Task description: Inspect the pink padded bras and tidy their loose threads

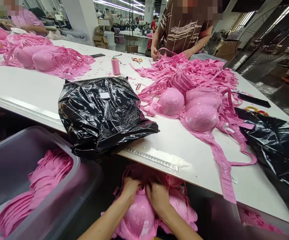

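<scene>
Head view: left hand (130, 190) and right hand (159, 196), fingers curled, grip pink bras (138, 215) below the worktop's (196, 158) near edge, seemingly arranging them; next calls for steadiness.

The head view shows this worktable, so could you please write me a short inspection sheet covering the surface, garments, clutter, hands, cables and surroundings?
Surface: white table; a ruler strip runs along part of its near edge.
Job's things: pink bras under the hands, just below that edge in the picture; a larger bra heap on the table.
Clutter: black plastic bag, thread cone, pink scraps.
Hands: left hand and right hand both touch the bras; fingertips partly hidden, grip unclear.
Cables: none identifiable on the table.
Surroundings: grey bin of pink pieces at lower left; a co-worker stands across the table.
</scene>
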The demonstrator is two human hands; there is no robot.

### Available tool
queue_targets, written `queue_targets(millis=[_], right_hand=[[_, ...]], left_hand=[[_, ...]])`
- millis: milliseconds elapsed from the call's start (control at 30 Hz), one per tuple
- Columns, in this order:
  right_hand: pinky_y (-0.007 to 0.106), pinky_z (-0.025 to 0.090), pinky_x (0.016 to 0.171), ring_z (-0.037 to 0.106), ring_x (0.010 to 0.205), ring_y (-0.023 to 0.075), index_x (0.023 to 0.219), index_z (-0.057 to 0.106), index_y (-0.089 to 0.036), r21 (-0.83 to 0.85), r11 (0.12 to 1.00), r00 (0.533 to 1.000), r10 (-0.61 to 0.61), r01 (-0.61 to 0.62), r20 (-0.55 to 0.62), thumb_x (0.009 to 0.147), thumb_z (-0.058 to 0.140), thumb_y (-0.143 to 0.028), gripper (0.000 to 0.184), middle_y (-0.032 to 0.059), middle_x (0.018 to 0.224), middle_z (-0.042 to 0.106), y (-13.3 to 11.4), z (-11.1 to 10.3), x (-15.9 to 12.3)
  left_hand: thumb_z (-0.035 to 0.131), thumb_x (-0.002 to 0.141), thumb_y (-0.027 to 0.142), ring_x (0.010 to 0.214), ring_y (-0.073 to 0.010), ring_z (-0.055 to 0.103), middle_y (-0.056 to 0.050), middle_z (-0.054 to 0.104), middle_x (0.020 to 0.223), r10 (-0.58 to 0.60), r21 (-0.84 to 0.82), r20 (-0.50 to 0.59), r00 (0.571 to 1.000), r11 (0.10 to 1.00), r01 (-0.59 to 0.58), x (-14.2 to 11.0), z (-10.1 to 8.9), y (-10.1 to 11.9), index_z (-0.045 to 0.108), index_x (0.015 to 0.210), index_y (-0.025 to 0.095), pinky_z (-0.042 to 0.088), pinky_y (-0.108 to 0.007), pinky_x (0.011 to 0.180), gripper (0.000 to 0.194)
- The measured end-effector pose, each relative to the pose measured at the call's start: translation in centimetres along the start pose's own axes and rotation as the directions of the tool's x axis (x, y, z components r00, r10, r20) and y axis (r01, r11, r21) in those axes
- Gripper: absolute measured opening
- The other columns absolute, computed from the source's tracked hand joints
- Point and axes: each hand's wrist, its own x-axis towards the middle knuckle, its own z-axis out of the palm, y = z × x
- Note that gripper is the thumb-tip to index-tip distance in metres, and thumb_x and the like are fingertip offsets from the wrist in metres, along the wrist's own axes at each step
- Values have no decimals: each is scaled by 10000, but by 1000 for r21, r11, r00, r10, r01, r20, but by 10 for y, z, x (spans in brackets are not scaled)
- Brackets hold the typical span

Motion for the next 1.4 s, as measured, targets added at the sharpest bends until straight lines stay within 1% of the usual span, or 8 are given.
queue_targets(millis=[200, 367, 600, 767, 867, 1067, 1200, 1400], right_hand=[[247, 393, 599, 646, 718, 197, 817, 658, -161, 99, 988, 991, -112, 119, -71, 806, 444, -117, 219, 74, 794, 691, -1, 10, 0], [252, 367, 575, 622, 652, 181, 776, 637, -169, 122, 981, 984, -136, 150, -118, 825, 425, -140, 219, 48, 704, 667, -1, 15, -8], [262, 372, 594, 531, 622, 164, 740, 571, -170, 135, 942, 901, -244, 309, -357, 844, 379, -126, 222, 39, 676, 572, -18, 14, -16], [257, 366, 560, 511, 604, 157, 707, 534, -174, 168, 923, 894, -270, 346, -358, 849, 372, -107, 226, 29, 658, 534, -24, 12, -18], [254, 358, 543, 509, 597, 151, 703, 534, -176, 197, 908, 892, -289, 371, -348, 852, 373, -101, 232, 26, 656, 534, -24, 10, -19], [253, 365, 541, 516, 598, 146, 708, 548, -179, 238, 869, 869, -332, 433, -367, 875, 388, -114, 240, 23, 653, 545, -23, -1, -22], [257, 389, 533, 524, 603, 153, 707, 550, -177, 272, 815, 846, -423, 512, -325, 863, 399, -98, 231, 31, 652, 562, -29, -13, -30], [278, 474, 634, 561, 720, 163, 854, 591, -175, 369, 796, 860, -343, 480, -378, 861, 444, -117, 158, 56, 780, 588, -17, -31, -28]], left_hand=[[610, 484, 31, 383, -60, 414, 48, 476, 416, 19, 6, -61, 998, 1000, -18, 4, 3, -6, 531, 481, 146, 337, -195, 415, 139], [709, 458, 86, 413, -81, 465, 44, 483, 410, 1, 50, 20, 1000, 999, -2, -3, 1, 1, 547, 472, 135, 359, -205, 438, 169], [746, 490, 191, 537, -130, 578, -7, 621, 539, 47, 86, 60, 997, 995, -52, -15, -7, 13, 651, 660, 122, 445, -228, 542, 206], [751, 454, 94, 489, -94, 519, 36, 579, 502, 153, 137, 28, 988, 978, -155, -10, -11, 11, 602, 582, 128, 394, -190, 489, 200], [745, 504, 93, 518, -95, 527, 43, 592, 562, 189, 142, 44, 981, 971, -194, -13, -10, 14, 613, 710, 140, 398, -190, 505, 249], [787, 508, 197, 582, -116, 564, 40, 573, 571, 16, -34, 145, 989, 999, -11, -30, -7, 22, 552, 650, 158, 440, -218, 585, 277], [775, 502, 249, 676, -158, 611, 25, 609, 609, 15, -85, 151, 988, 996, -2, -35, -8, 30, 565, 639, 162, 466, -243, 642, 266], [706, 520, 54, 768, -153, 620, 9, 649, 777, 44, -112, 319, 947, 994, -8, -45, -16, 43, 607, 831, 173, 473, -244, 716, 348]])
